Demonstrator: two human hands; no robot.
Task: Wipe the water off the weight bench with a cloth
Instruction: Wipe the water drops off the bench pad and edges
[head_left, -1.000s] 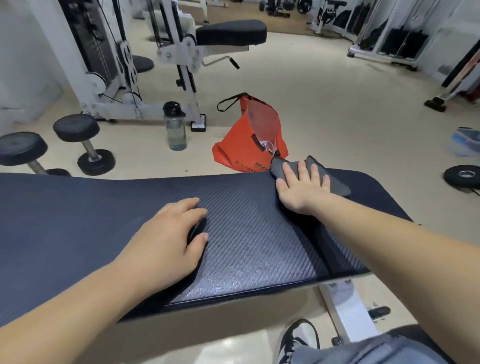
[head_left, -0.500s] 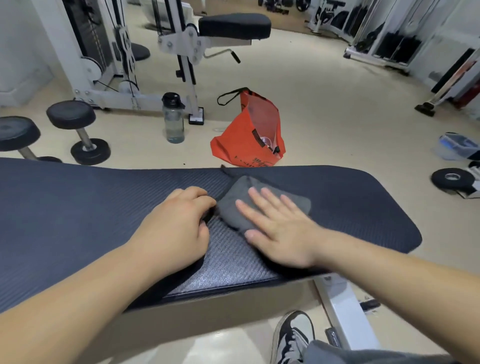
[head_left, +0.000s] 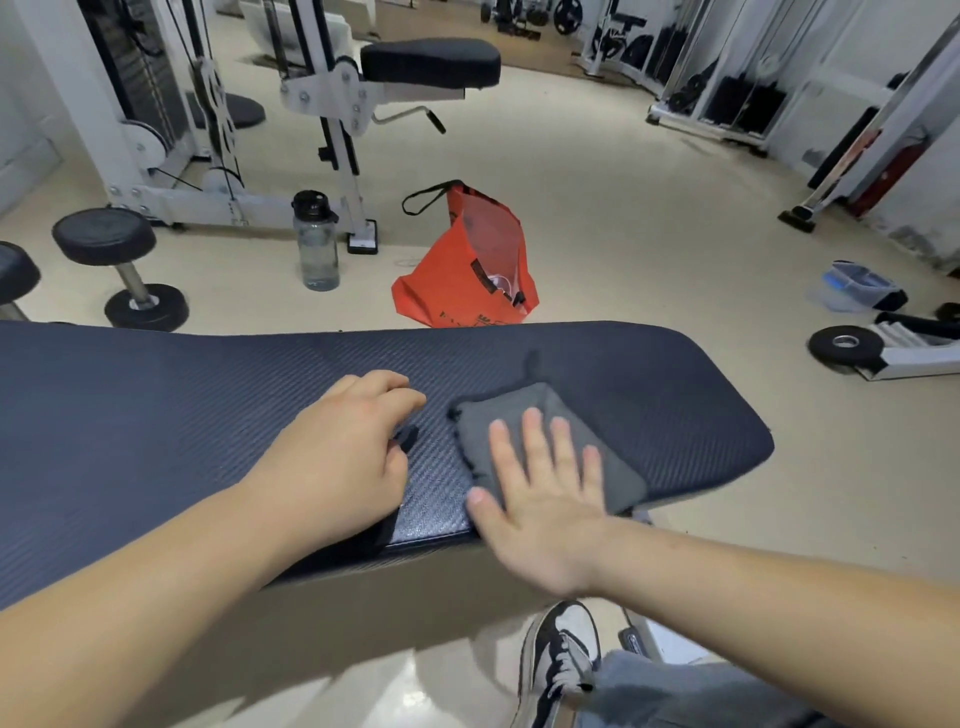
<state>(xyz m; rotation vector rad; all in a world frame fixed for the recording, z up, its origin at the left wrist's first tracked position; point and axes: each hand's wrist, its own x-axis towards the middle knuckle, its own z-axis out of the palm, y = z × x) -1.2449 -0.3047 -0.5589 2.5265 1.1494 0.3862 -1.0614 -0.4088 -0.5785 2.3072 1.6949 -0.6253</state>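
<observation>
A long dark blue padded weight bench (head_left: 182, 395) with a ribbed surface runs across the view. A folded grey cloth (head_left: 524, 415) lies on its near right part. My right hand (head_left: 540, 499) presses flat on the cloth with fingers spread, the palm over the bench's near edge. My left hand (head_left: 337, 457) rests on the bench just left of the cloth, fingers curled, not touching it. A shiny wet-looking patch (head_left: 436, 499) shows between the two hands near the front edge.
On the floor beyond the bench stand an orange bag (head_left: 467, 270), a water bottle (head_left: 316, 244) and a dumbbell (head_left: 124, 265). A white cable machine with a black seat (head_left: 431, 65) is behind them. A weight plate (head_left: 844, 344) lies right. My shoe (head_left: 561, 654) is below the bench.
My right hand has dragged the cloth from the bench's far edge toward the near edge, then slightly right. The left hand stayed resting on the bench.
</observation>
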